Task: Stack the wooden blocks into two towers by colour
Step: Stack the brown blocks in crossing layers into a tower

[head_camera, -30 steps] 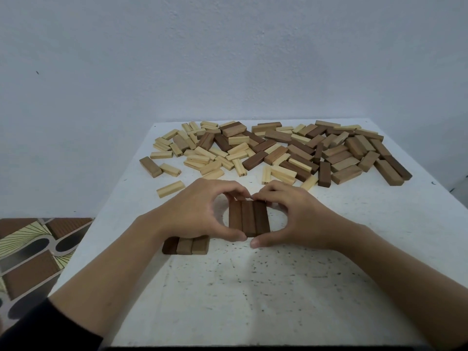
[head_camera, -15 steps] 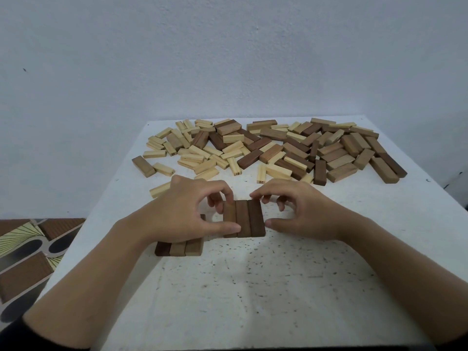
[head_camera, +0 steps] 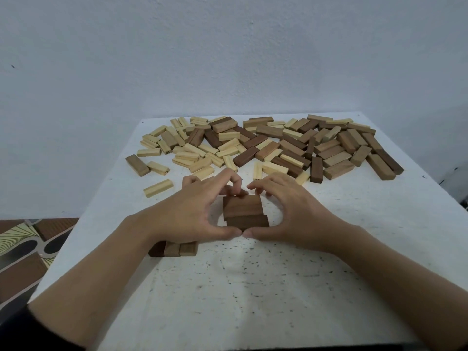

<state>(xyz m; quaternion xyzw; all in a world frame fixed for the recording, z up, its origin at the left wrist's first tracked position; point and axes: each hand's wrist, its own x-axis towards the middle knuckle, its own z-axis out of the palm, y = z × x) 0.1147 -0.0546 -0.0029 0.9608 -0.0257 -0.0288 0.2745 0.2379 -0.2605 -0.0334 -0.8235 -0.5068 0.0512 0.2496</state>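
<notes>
Three dark brown blocks [head_camera: 244, 211] lie side by side as one flat layer in the middle of the white table [head_camera: 253, 287], their long sides running left to right. My left hand [head_camera: 192, 211] and right hand [head_camera: 291, 211] curl round this layer from either side, thumbs meeting at its near edge and fingertips at its far edge. A second row of three brown blocks [head_camera: 177, 249] lies flat beside my left wrist, partly hidden by it. I cannot tell whether the held layer touches the table.
A wide scatter of light and dark blocks [head_camera: 253, 148] covers the far half of the table. One light block [head_camera: 158, 188] and a dark one [head_camera: 137, 165] lie apart at the left. The table edge drops to a patterned floor [head_camera: 25, 249] on the left.
The three-block layer between my hands has turned a quarter turn; its blocks pointed away from me and now run crosswise. My thumbs have come together at its near edge.
</notes>
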